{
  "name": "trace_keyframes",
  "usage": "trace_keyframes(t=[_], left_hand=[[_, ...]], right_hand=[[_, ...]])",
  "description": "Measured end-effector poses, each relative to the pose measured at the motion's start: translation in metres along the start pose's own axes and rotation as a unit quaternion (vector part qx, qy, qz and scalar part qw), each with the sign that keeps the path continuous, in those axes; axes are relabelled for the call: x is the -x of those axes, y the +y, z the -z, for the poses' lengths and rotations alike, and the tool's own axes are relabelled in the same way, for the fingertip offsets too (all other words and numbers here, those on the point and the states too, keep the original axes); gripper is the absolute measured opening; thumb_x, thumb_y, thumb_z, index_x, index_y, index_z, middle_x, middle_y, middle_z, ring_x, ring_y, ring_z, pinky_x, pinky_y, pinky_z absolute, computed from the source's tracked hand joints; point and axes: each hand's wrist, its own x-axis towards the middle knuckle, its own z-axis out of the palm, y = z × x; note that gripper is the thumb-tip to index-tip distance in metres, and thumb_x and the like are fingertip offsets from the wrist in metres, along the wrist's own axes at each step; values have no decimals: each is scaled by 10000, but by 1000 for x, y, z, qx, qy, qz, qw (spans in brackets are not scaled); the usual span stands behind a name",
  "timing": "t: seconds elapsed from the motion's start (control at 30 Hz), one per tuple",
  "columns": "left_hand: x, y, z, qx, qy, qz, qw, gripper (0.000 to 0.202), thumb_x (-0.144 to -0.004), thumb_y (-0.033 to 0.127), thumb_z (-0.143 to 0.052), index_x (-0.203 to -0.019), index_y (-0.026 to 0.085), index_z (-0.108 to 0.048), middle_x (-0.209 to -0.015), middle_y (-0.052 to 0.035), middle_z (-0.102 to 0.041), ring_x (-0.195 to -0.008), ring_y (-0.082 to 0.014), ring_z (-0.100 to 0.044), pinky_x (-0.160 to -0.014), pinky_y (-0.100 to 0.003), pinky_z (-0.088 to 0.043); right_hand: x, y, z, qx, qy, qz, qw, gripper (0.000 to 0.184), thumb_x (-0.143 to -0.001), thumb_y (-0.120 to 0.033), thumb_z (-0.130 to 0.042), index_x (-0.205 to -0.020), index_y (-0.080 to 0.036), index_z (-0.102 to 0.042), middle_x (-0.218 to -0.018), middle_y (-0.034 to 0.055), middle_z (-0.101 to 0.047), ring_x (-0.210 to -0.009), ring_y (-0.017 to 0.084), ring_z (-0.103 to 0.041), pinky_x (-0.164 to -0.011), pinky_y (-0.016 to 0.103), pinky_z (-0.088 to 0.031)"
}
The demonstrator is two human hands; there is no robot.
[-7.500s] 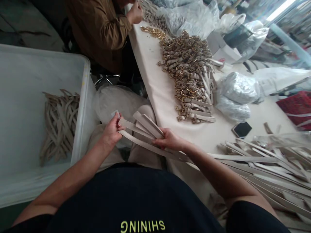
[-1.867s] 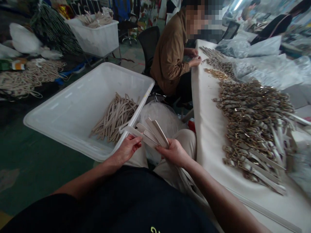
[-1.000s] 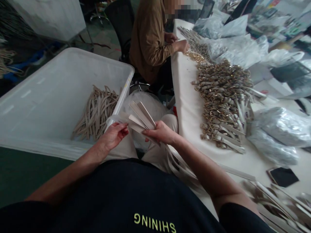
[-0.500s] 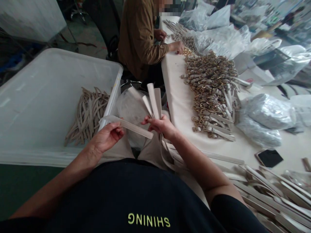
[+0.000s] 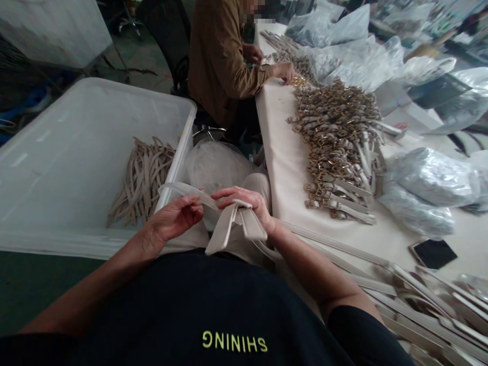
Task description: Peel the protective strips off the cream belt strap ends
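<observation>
Above my lap, my left hand (image 5: 178, 216) is closed in a pinch on a pale beige strap (image 5: 208, 198), whose loose end curves over the rim of the white plastic bin. The strap's other end reaches my right hand (image 5: 244, 201), whose fingers lie along it. That same hand grips a bundle of beige straps (image 5: 224, 226), their flat ends now hanging down toward my body. Longer strap lengths trail from below my right wrist toward the table. Part of the bundle is hidden behind my right fingers.
The white bin (image 5: 95, 244) on the left holds a heap of beige straps (image 5: 143, 178). On the table (image 5: 285, 168) lie many buckled straps (image 5: 339, 137), plastic bags (image 5: 434, 175), a phone (image 5: 433, 253) and long straps (image 5: 419, 305). A co-worker in a brown jacket (image 5: 217, 61) sits beyond.
My right hand has turned over, so the bundle's ends swing from pointing up and away to hanging toward me. My hands have come closer together; the pinched strap's free end now meets the right fingers.
</observation>
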Motion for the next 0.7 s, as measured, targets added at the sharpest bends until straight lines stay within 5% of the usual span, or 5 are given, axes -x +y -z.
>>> trace_keyframes(t=[0.17, 0.37, 0.53, 0.7], left_hand=[[-6, -17, 1, -45, -57, 16, 997, 138, -750, 26, -756, -815, 141, -715, -691, -8, -647, -568, -111, -597, -593, -244, -578], [-11, -20, 0, -84, -119, 21, 989, 181, -743, 126, -811, -915, 126, -755, -829, -86, -739, -707, -186, -702, -691, -290, -612], [-33, 38, 27, 33, 76, -46, 996, 322, -1004, 305, -514, -1121, 56, -681, -863, -157, -755, -734, -221, -742, -669, -301, -632], [-45, 128, 50, 124, 236, -229, 936, 476, -1091, 323, -205, -1259, 54, -560, -686, -58, -679, -523, -133, -660, -516, -191, -556]], right_hand=[[-7, 10, -8, 34, -13, -11, 999, 217, -911, -388, -635, -995, -201, -708, -1066, 82, -728, -985, 226, -686, -899, 323, -517], [-5, 14, -7, 46, 18, -81, 995, 296, -895, -457, -650, -804, -176, -632, -718, 12, -620, -660, 141, -569, -643, 246, -453], [-4, 11, 2, -103, -9, -157, 982, 415, -810, -575, -711, -775, -172, -621, -622, -9, -598, -460, 89, -476, -439, 207, -383], [-3, 12, 4, -224, -95, -178, 954, 477, -727, -604, -774, -679, -155, -616, -517, -12, -575, -363, 67, -411, -360, 196, -314]])
